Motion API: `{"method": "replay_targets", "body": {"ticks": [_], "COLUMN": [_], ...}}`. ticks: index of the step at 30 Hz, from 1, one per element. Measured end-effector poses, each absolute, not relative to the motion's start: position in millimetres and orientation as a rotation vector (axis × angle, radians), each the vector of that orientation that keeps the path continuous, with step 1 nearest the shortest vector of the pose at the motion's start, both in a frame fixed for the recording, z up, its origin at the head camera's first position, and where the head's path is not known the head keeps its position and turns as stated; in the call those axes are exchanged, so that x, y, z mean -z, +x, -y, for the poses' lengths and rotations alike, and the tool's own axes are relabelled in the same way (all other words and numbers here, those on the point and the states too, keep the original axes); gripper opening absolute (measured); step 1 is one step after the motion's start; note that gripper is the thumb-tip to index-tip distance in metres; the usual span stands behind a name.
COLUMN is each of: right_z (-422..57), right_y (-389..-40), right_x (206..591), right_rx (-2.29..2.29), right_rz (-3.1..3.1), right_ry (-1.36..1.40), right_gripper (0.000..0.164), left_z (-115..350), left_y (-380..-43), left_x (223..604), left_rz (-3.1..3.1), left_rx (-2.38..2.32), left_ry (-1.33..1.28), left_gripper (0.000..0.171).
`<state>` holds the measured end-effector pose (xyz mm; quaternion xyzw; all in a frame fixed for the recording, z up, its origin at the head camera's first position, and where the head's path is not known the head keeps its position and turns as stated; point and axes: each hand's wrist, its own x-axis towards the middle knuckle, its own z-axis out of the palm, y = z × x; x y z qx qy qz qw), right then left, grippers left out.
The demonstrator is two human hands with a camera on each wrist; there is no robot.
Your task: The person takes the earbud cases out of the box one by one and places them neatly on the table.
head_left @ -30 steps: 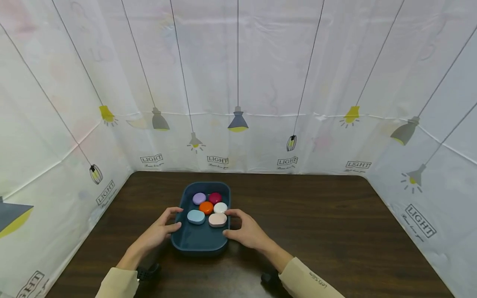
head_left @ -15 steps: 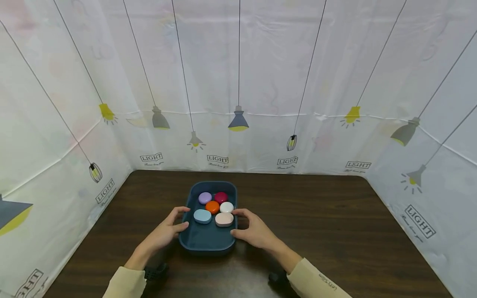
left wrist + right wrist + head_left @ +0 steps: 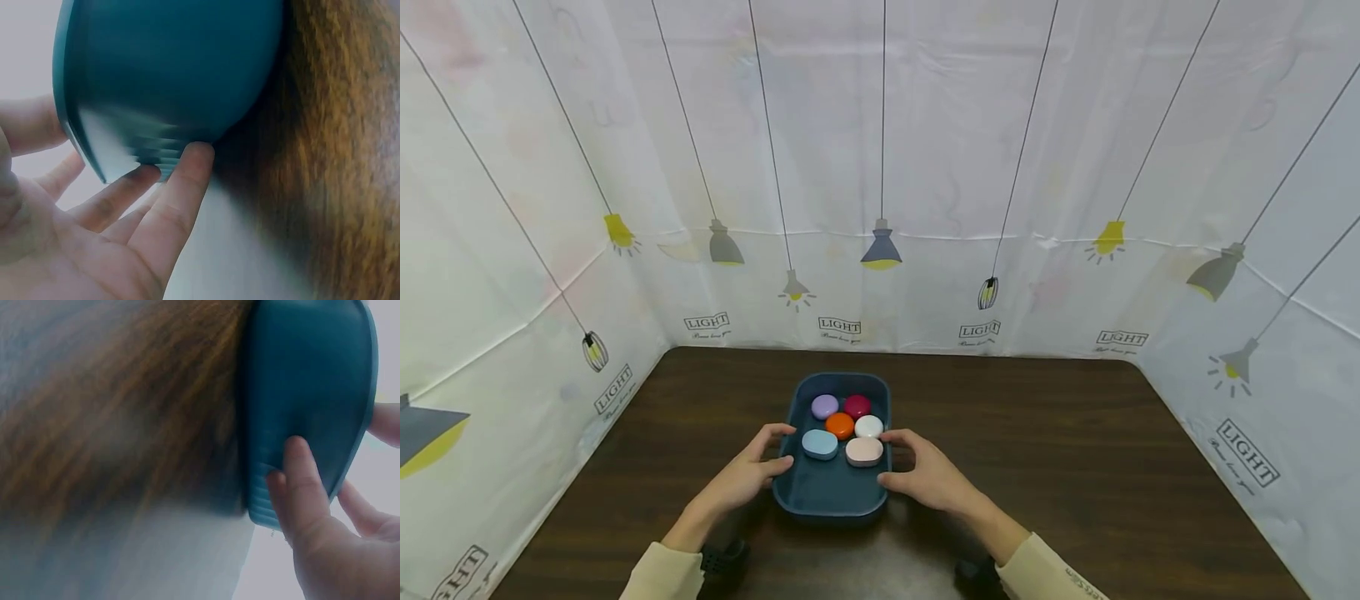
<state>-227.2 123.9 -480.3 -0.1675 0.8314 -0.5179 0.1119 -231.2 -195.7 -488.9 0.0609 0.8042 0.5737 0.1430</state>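
A dark blue rectangular tray (image 3: 831,493) with rounded corners sits on the table between both hands. My left hand (image 3: 741,477) grips its left side, fingers against the ribbed outer wall (image 3: 181,69) and a digit at the rim, as the left wrist view shows. On the opposite side my right hand (image 3: 934,477) grips the right wall the same way. Inside lie smooth rounded pieces: a lilac one (image 3: 824,407), a crimson one (image 3: 857,406), an orange one (image 3: 839,426), a white one (image 3: 868,427), a light blue oval (image 3: 819,444) and a pale pink oval (image 3: 864,452).
The dark brown wooden table (image 3: 1037,450) spreads out around the tray, wider on the right. A white curtain (image 3: 940,167) printed with hanging lamps borders the table at the back and both sides.
Both hands have moved the tray to the right across the table, with the pieces inside it. Their hold on the tray's sides looks the same.
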Motion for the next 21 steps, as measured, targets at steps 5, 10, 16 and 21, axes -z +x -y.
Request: {"method": "replay_targets", "body": {"ticks": [5, 10, 16, 21], "right_z": [-125, -119, -106, -92], "right_y": [-224, -220, -218, -222], "right_x": [469, 448, 427, 420], "right_rx": [1.319, 1.071, 0.816, 0.634], "right_rz": [-2.632, -2.862, -3.033, -3.091], "right_ry": [-0.544, -0.625, -0.743, -0.825], "right_gripper": [0.06, 0.053, 0.04, 0.038], "left_z": [193, 191, 190, 194], "left_y": [-231, -231, -228, -227], "left_x": [489, 487, 485, 484], "left_rz": [-2.326, -2.343, -2.392, -2.393], "left_rx": [-1.65, -1.636, -1.597, -1.581], "left_ry": [0.167, 0.179, 0.16, 0.159], "left_gripper": [0.045, 0.045, 0.045, 0.046]}}
